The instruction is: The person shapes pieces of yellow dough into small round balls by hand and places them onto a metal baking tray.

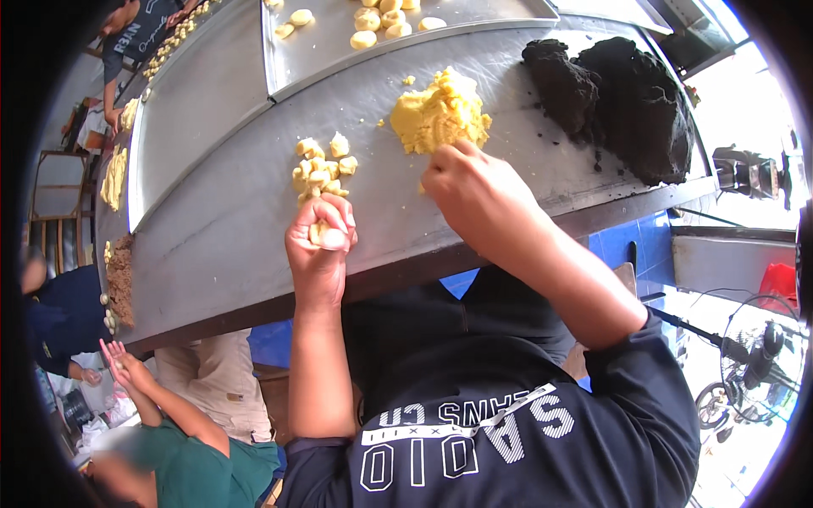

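My left hand (318,241) is curled closed around a small piece of pale dough (318,232), partly covered by the thumb and fingers. Just beyond it lies a loose pile of small cut dough pieces (320,173) on the metal table (229,245). My right hand (474,190) is closed, knuckles up, at the near edge of a crumbly mound of yellow paste (440,110). A bit of yellow shows by its fingertips; the rest of what it pinches is hidden under the hand.
Two large lumps of black paste (631,106) sit at the right end. Metal trays (199,102) stand along the far side, one with round dough balls (364,39). Brown crumbly filling (121,279) lies at the left edge. A co-worker in green (199,466) presses both hands together; other people work farther off.
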A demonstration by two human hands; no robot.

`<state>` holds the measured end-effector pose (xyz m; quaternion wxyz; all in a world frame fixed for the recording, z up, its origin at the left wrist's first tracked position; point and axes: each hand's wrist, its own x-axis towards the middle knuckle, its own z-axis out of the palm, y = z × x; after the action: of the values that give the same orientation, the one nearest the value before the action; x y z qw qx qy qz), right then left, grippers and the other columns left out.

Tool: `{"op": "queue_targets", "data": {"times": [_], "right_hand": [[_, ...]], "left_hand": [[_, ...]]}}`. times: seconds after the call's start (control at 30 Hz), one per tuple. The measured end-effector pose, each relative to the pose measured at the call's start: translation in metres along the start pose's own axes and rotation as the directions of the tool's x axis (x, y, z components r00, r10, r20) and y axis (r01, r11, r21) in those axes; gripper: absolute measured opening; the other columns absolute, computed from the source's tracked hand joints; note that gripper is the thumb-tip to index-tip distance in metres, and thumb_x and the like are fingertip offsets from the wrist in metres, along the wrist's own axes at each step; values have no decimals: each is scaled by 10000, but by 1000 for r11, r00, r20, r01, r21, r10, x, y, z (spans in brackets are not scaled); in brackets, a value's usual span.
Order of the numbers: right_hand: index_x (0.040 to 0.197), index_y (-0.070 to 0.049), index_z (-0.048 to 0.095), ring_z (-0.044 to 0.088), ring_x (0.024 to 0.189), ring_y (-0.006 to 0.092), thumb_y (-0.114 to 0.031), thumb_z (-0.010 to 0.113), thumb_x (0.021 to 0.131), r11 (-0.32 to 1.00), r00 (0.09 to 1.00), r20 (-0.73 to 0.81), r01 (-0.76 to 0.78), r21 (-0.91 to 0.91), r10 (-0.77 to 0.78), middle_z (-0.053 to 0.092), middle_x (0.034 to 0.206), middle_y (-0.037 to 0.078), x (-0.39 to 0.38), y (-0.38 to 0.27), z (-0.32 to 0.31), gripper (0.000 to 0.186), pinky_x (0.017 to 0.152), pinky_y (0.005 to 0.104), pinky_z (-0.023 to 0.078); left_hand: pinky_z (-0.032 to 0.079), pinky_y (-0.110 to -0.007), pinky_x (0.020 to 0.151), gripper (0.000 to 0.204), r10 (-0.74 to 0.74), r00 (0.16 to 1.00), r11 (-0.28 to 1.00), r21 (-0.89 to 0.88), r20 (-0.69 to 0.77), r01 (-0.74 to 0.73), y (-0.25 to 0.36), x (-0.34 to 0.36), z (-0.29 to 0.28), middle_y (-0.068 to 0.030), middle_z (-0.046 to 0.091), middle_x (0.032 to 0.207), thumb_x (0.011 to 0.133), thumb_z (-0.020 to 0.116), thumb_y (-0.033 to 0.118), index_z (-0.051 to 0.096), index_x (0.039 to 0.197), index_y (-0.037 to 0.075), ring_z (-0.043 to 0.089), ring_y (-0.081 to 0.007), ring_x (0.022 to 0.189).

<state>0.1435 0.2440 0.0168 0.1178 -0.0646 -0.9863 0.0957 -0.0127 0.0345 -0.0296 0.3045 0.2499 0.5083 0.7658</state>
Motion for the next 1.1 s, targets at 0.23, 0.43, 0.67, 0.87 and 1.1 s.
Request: {"op": "queue_targets", "data": {"times": [0.23, 0.43, 0.67, 0.87, 1.1], "right_hand": [[857, -72, 797, 805, 871, 316, -106, 778, 883, 918, 957, 114, 288, -274, -266, 766, 880, 125, 139, 18, 17, 47, 797, 408, 665], [928, -71, 791, 772, 951, 270, -114, 764, 904, 939, 973, 113, 225, -259, -201, 741, 979, 100, 82, 0, 45, 57, 788, 396, 663], [1209, -19, 793, 736, 1198, 366, 24, 689, 897, 978, 997, -50, 73, 196, -64, 770, 1307, 129, -29, 3, 5, 332, 1010, 470, 635], [1118, -6, 767, 741, 1168, 359, -7, 683, 907, 998, 996, -86, -35, 56, 39, 773, 1196, 134, 24, 7, -3, 228, 988, 451, 634], [1015, -36, 745, 727, 1023, 318, -61, 718, 874, 980, 998, -48, 18, -200, -28, 721, 1075, 113, 21, -6, 22, 146, 883, 398, 662]], "left_hand": [[412, -260, 545, 444, -70, 991, 993, 89, -115, 81, 1, -2, 7, -78, 686, 790, 1137, 768, 323, 638, 804, 60, 531, -104, 585], [326, -262, 541, 620, 27, 982, 990, 141, -185, 0, 4, -13, -5, -30, 524, 717, 1221, 512, 550, 531, 796, 100, 428, -105, 582], [355, -252, 600, 622, 27, 1000, 990, 139, 2, -27, 4, -7, 0, -44, 598, 792, 1243, 458, 528, 585, 838, 73, 466, -86, 658], [370, -272, 648, 586, 60, 995, 957, 277, 81, -80, -3, -7, 2, -38, 610, 840, 1078, 771, 590, 632, 834, 76, 475, -79, 713], [427, -263, 642, 421, 36, 999, 973, 229, -17, -32, 6, -19, -5, -34, 660, 803, 1162, 727, 319, 683, 857, 32, 519, -73, 678]]}}
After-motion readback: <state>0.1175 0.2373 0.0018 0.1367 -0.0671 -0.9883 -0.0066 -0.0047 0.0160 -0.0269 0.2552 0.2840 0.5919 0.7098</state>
